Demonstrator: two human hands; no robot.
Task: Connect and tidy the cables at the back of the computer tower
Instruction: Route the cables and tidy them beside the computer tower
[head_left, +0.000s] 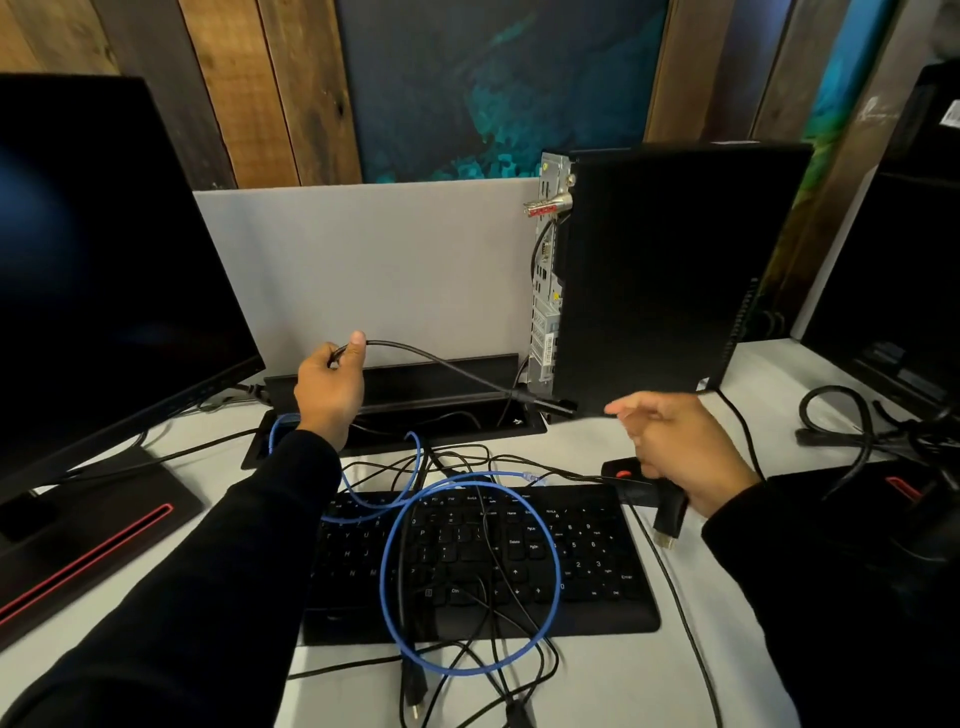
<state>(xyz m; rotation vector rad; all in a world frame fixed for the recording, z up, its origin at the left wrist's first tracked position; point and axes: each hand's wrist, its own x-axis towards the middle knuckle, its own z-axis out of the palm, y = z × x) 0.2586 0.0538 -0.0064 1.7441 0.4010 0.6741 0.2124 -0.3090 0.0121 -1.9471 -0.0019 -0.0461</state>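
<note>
**What you cannot make out from the head camera**

Your right hand (685, 452) is smeared by motion, so you cannot tell whether its fingertips touch the black cable (441, 364). The end of that cable is buried inside your left hand (330, 387).

The tower's rear panel (545, 291) faces you edge-on; its ports are too small and too oblique to tell apart.

The left monitor (104, 249) is cut by the picture's left edge, and the right monitor (898, 249) by the right edge.

The tangled cables below the keyboard (587, 561) run off the bottom edge, endings unseen. The mouse (621, 470) sits partly behind your right hand.
</note>
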